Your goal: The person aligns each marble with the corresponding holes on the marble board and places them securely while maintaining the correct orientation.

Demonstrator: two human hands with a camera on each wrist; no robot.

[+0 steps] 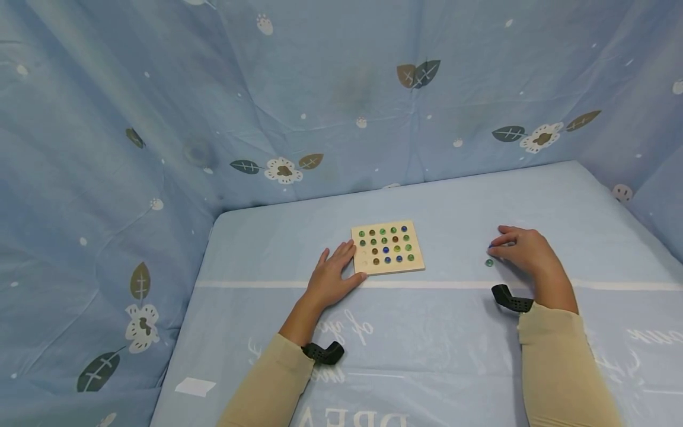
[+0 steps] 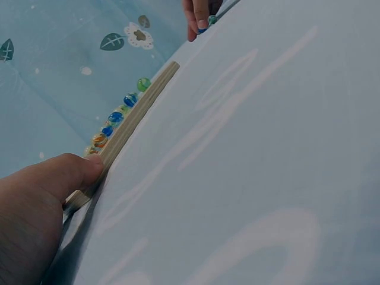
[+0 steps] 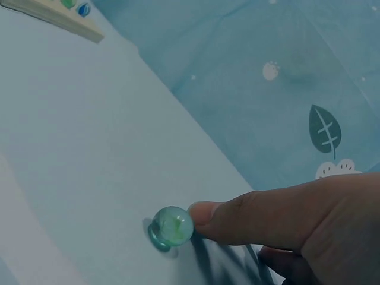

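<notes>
A light wooden board lies on the table with rows of glass marbles in its hollows, mostly green, blue and brown. Two hollows near its lower left corner hold no marble. My left hand rests against that corner, fingers spread along the left side. Its thumb touches the front edge. Off to the right, my right hand pinches a blue marble at its fingertips, low over the table. The thumb hides this marble in the right wrist view. Just beside the thumb sits a loose green marble.
Pale blue cloth with a white stripe and lettering covers the table. Patterned blue curtains rise behind it and at both sides. A white patch lies at the near left. Black mounts are worn on both wrists.
</notes>
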